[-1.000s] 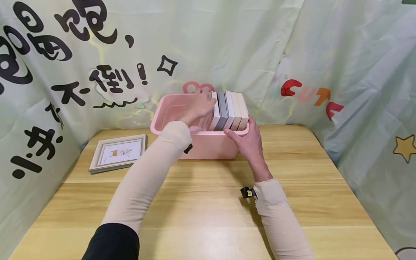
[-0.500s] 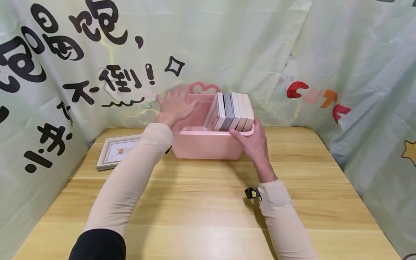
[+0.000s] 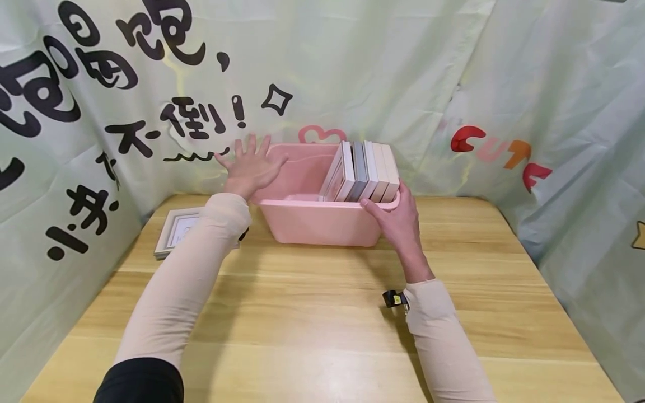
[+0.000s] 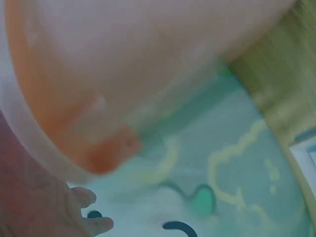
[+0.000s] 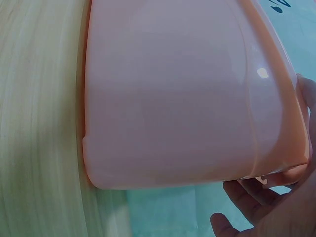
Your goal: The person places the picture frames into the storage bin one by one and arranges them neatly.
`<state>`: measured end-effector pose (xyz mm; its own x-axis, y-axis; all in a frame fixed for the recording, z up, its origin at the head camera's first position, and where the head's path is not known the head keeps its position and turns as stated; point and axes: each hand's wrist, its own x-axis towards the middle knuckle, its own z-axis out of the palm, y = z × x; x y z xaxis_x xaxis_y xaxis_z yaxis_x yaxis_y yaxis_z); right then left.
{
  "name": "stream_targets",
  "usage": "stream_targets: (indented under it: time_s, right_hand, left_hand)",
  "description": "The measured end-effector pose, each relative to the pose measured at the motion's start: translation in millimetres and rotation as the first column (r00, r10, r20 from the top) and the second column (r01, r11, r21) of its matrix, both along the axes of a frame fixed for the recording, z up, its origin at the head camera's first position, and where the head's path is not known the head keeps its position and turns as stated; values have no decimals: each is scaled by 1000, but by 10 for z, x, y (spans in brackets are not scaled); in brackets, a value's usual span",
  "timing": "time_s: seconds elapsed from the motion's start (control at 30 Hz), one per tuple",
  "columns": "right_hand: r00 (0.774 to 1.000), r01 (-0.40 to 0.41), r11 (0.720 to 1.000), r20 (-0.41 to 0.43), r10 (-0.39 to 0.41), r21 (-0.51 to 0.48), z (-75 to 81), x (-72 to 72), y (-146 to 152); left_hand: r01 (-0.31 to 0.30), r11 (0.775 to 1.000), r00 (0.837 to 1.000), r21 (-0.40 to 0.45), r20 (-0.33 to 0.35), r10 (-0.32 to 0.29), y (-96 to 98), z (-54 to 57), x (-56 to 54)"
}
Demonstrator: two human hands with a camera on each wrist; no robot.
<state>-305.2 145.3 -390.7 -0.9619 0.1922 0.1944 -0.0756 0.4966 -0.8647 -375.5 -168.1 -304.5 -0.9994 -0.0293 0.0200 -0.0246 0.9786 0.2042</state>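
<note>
A pink plastic bin [image 3: 322,223] stands on the table. Several slim rectangular pieces [image 3: 360,170], which look like picture frames seen edge-on, stand packed against its right end; the leftmost lean. My left hand [image 3: 252,170] is spread wide at the bin's left end, palm down, holding nothing. In the left wrist view, that hand's fingertips [image 4: 96,224] extend straight past the blurred bin rim. My right hand [image 3: 401,224] grips the right front corner of the rim, thumb on the front edge. In the right wrist view its fingers [image 5: 247,197] curl under the rim.
A picture frame [image 3: 176,226] lies flat at the table's left, partly hidden behind my left forearm. The wooden table [image 3: 312,313] extends in front of the bin. A printed cloth [image 3: 393,67] hangs close behind it and along both sides.
My left hand has left the upright pieces and moved left to the bin's left end, its fingers spreading. The leftmost pieces now lean. My right hand keeps its grip; the view has shifted slightly.
</note>
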Motion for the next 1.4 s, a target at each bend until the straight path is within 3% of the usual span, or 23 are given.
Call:
stream_targets:
  time_s: [0.5, 0.9, 1.2, 1.4]
  right_hand:
    - [1000, -7, 1000, 8, 7, -1, 13, -5, 4]
    - [1000, 3, 1000, 9, -3, -15, 20, 6, -1]
    - [1000, 2, 1000, 14, -2, -30, 24, 11, 10]
    - [1000, -3, 999, 12, 3, -32, 3, 19, -10]
  left_hand:
    - [-88, 996, 996, 27, 16, 88, -557, -223, 23]
    - [-101, 994, 995, 49, 5, 101, -774, -566, 128]
    - [-137, 987, 986, 85, 108, 128, -850, -929, 141]
    - [-138, 987, 964, 87, 242, 113, -907, -1092, 248]
